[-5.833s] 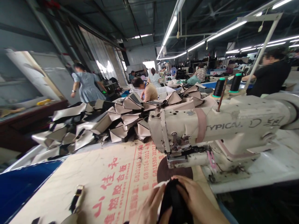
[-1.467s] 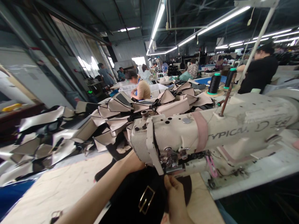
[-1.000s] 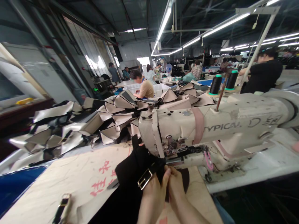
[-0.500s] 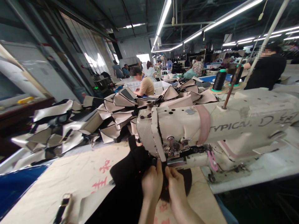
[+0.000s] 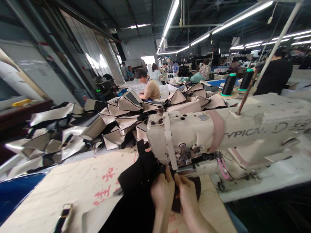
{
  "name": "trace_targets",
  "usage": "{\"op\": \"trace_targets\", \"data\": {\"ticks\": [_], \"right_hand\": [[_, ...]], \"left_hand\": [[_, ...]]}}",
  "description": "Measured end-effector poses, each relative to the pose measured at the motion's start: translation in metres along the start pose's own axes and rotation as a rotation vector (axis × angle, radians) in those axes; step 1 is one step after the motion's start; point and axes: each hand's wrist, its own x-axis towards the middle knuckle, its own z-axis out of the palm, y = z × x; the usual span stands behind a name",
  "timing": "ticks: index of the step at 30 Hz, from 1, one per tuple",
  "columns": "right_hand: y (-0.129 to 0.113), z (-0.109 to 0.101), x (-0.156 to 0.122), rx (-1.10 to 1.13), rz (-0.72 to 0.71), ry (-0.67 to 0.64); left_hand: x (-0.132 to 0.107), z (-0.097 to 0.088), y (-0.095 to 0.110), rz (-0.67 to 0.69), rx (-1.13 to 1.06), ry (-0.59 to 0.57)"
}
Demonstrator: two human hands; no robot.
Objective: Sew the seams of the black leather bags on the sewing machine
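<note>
Closely pinching black fabric (image 5: 132, 207) just below the head of the sewing machine (image 5: 191, 129), with fingers of left hand (image 5: 162, 191) and right hand (image 5: 187, 192); risking skew from loose bulk dragging on the surface (image 5: 80, 181); risking nipped fingers from straying closer.

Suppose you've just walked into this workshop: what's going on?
A person's left hand and right hand hold black material at the working end of a sewing machine. It drapes leftward over a board, where a buckled strap lies. Behind is a heap of beige and black pieces and beyond it someone in a tan top.
</note>
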Motion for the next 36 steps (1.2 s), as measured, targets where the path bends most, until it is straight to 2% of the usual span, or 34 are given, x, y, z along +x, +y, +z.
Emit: {"op": "trace_targets", "data": {"ticks": [17,20,24,27,29,32,33,34,36], "right_hand": [[-0.009,-0.001,0.001,-0.166,-0.081,0.017],[-0.011,-0.002,0.003,-0.239,-0.094,-0.022],[-0.028,-0.014,0.000,-0.373,-0.116,-0.165],[-0.061,-0.050,-0.011,-0.544,-0.250,-0.191],[-0.095,-0.091,-0.018,-0.804,-0.571,-0.023],[-0.153,-0.169,-0.020,-1.107,-1.224,0.412],[-0.170,-0.195,-0.018,-1.210,-1.331,0.569],[-0.183,-0.218,-0.015,-1.330,-1.384,0.619],[-0.194,-0.255,-0.008,-1.531,-1.440,0.579]], "left_hand": [[0.000,0.004,0.000,-0.032,-0.062,0.076],[0.002,0.004,0.001,-0.054,-0.049,0.077],[0.004,0.003,0.003,-0.083,-0.055,0.077],[0.007,0.002,0.004,-0.132,-0.063,0.084],[0.009,0.002,0.005,-0.162,-0.072,0.084],[0.011,0.003,0.005,-0.184,-0.090,0.076],[0.012,0.003,0.005,-0.187,-0.094,0.072],[0.012,0.004,0.005,-0.188,-0.097,0.069],[0.012,0.004,0.004,-0.187,-0.100,0.063]]}}
